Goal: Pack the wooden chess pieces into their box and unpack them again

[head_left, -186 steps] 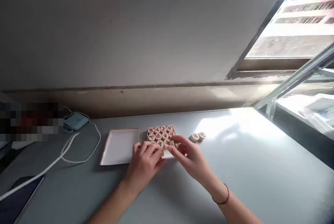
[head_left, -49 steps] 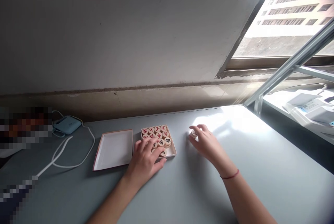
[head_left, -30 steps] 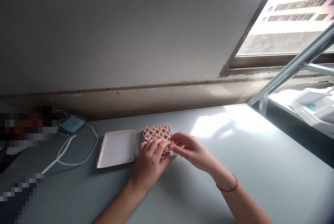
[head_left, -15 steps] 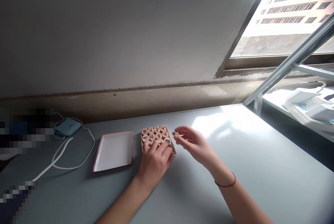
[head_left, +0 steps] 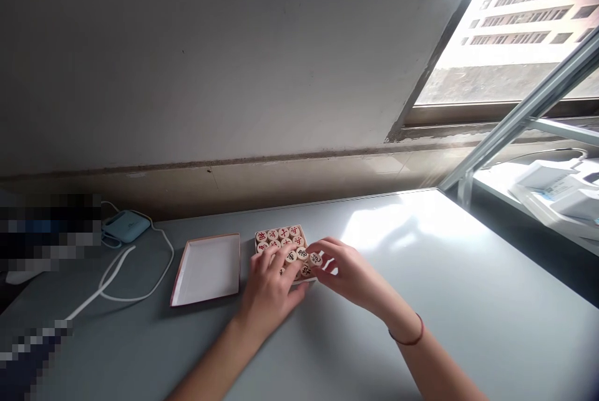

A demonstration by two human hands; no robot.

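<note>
An open square box (head_left: 303,233) is packed with round wooden Chinese chess pieces. Pieces with red characters (head_left: 283,233) fill its far rows, and black-character pieces (head_left: 291,256) show nearer to me. Over the box's near left part lies my left hand (head_left: 266,289), fingers spread and resting on the pieces, hiding several of them. Between the thumb and fingers of my right hand (head_left: 350,271) is a chess piece (head_left: 316,259), its black character facing up, at the box's right edge.
Left of the box lies a shallow lid (head_left: 208,270), white inside, on the grey table (head_left: 421,326). Further left are a light blue device (head_left: 125,226) and a white cable (head_left: 100,289). A wall stands behind; a metal frame (head_left: 515,117) and shelf are at the right.
My right hand has brought the chess piece to the box's right edge and turned its face up. My left hand has shifted slightly left, uncovering more black-character pieces.
</note>
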